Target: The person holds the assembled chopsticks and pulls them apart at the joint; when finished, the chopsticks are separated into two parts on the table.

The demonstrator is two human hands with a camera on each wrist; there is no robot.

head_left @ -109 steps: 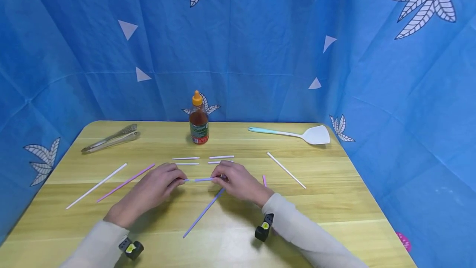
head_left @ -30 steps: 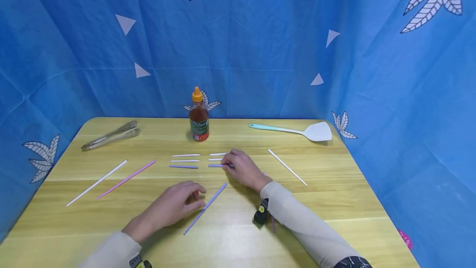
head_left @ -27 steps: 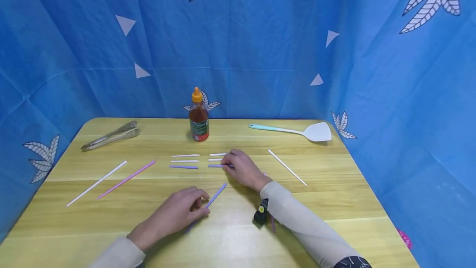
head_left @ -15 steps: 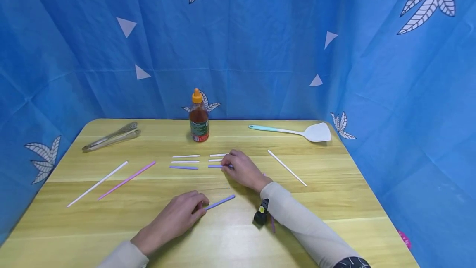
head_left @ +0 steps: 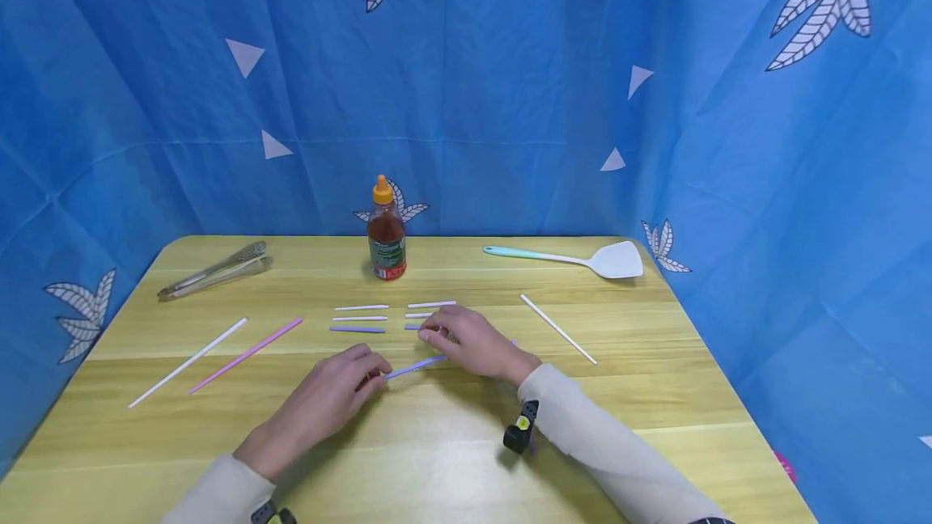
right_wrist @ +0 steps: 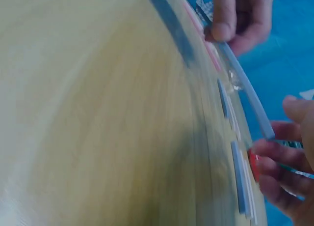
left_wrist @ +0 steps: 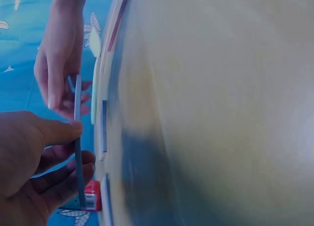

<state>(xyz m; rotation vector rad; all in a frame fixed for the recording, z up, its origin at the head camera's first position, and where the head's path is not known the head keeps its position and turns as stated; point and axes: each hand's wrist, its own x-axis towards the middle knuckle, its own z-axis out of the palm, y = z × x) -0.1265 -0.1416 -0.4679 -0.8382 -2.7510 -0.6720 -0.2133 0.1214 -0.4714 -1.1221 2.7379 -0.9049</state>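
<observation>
My left hand [head_left: 324, 395] pinches one end of a purple straw [head_left: 415, 366] between thumb and fingers. In the left wrist view that straw [left_wrist: 78, 103] is lifted off the table and points toward my right hand [left_wrist: 61, 64]. The right hand [head_left: 476, 342] hovers by the straw's other end with thumb and fingers parted; in the right wrist view the end of the straw [right_wrist: 262, 123] lies close to its fingers, and contact is unclear. Behind the hands lie two columns of short straw pieces: white ones [head_left: 362, 308] and purple ones [head_left: 357, 330]. My right hand partly covers the right column.
Long white [head_left: 189, 362] and pink [head_left: 246, 356] straws lie at left, another white straw [head_left: 559, 330] at right. A further straw shows partly under the right forearm. Metal tongs [head_left: 216, 272], a sauce bottle [head_left: 387, 233] and a spatula [head_left: 615, 259] stand or lie along the back.
A short purple pair has been laid down below the white pieces. The left hand has picked up the long purple straw and turned it; the right hand has left the short piece and come nearer.
</observation>
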